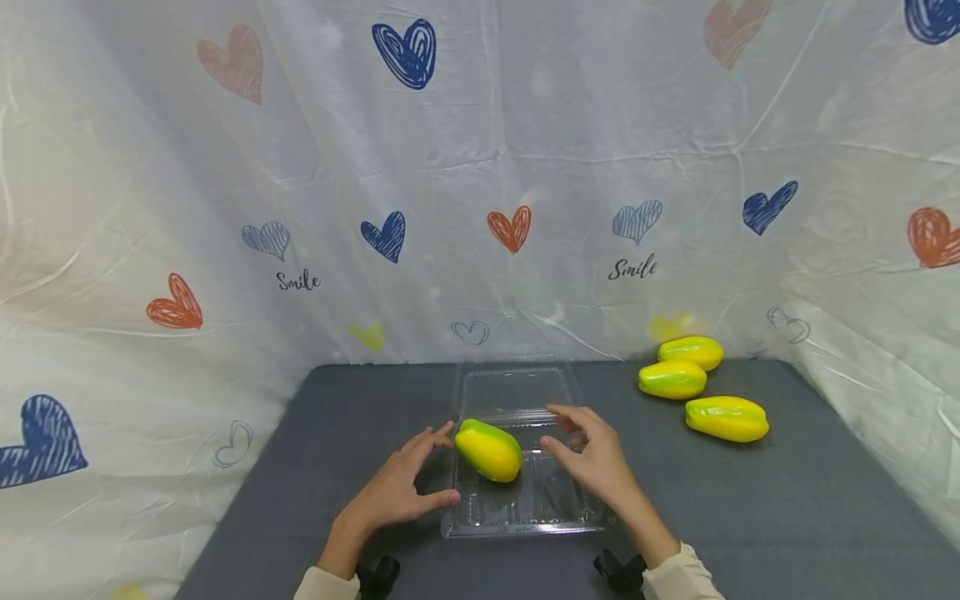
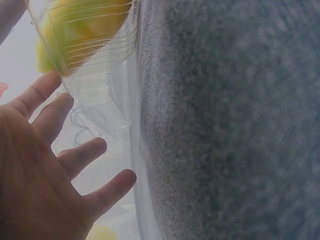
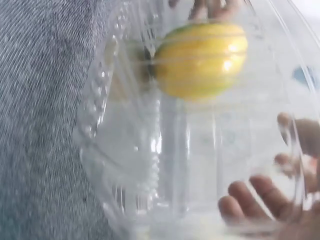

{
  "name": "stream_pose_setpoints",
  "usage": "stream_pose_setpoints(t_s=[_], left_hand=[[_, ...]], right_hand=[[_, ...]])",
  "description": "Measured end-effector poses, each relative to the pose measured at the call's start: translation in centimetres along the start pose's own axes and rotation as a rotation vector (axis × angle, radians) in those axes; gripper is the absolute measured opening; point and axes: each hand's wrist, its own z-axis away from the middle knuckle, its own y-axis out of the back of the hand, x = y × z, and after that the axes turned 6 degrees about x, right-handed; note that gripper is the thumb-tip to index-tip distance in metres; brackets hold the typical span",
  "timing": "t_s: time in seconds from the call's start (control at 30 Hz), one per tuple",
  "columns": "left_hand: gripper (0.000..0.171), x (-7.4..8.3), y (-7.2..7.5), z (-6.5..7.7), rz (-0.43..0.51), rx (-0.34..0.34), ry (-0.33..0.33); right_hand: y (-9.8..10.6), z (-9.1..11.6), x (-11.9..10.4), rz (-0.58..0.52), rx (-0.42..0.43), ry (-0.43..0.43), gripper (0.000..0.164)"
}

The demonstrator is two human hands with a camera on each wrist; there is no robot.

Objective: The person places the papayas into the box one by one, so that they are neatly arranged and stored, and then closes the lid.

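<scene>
One yellow-green papaya [image 1: 489, 452] lies in the left part of a clear plastic clamshell container [image 1: 555, 527], whose lid [image 1: 517, 389] is folded back behind it. My left hand [image 1: 399, 490] is at the container's left side, fingers spread and thumb apart. In the left wrist view its fingertips [image 2: 63, 100] are right at the clear rim, with the papaya seen through the wall. Over the right side of the container is my right hand [image 1: 596, 460], fingers loosely bent around nothing. The right wrist view shows that hand's fingers [image 3: 270, 195] through the clear plastic.
Several more papayas are grouped at the back right of the grey table: one near the back edge [image 1: 692, 352], one just in front [image 1: 672, 380] and one nearer [image 1: 726, 418]. A white curtain [image 1: 450, 167] printed with hearts hangs behind and beside the table.
</scene>
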Motion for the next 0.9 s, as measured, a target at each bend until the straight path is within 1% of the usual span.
stream_pose_setpoints(t_s=[0.13,0.27,0.63,0.77,0.9], left_hand=[[0.062,0.0,0.0,0.0,-0.003,0.004,0.000],[0.061,0.1,0.0,0.0,-0.006,0.006,0.002],[0.061,0.2,0.1,0.2,-0.015,-0.002,0.000],[0.060,0.2,0.0,0.2,-0.014,-0.005,0.002],[0.060,0.2,0.0,0.2,-0.014,-0.002,0.004]], right_hand=[[0.8,-0.1,0.4,0.023,0.063,0.017,0.045],[1.9,-0.2,0.8,0.054,0.110,0.006,0.042],[5.1,-0.1,2.9,0.111,0.182,-0.021,0.041],[6.0,0.1,3.8,0.132,0.218,-0.013,0.041],[6.8,0.3,4.5,0.176,0.249,0.004,0.040]])
